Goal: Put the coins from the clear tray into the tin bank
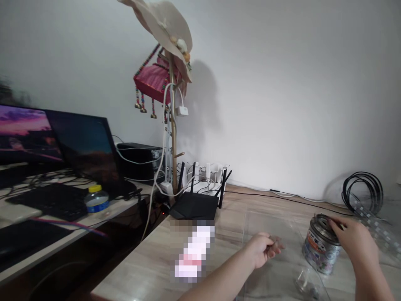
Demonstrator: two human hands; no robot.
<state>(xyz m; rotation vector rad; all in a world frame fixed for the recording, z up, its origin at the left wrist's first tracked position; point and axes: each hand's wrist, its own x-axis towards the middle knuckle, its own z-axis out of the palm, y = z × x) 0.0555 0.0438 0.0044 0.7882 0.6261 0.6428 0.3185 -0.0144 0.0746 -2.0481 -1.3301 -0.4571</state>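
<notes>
A round metal tin (322, 246) with a printed label stands upright at the right of the wooden table. My right hand (357, 238) is at its top, fingers closed at the rim; the fingertips are partly hidden. Left of the tin, my left hand (265, 249) is turned palm up above a clear sheet (282, 225), its fingers curled together. Whatever may lie in those fingers is too small and blurred to name. Just in front of the tin sits a small clear container (307, 282) with something indistinct inside.
A black router (196, 205) with upright antennas stands at the table's back left, near a pole carrying a hat (169, 29) and pink bag (153, 81). Coiled black cable (363, 192) lies back right. Monitors (81, 146) and a yellow-capped bottle (96, 200) occupy the left desk.
</notes>
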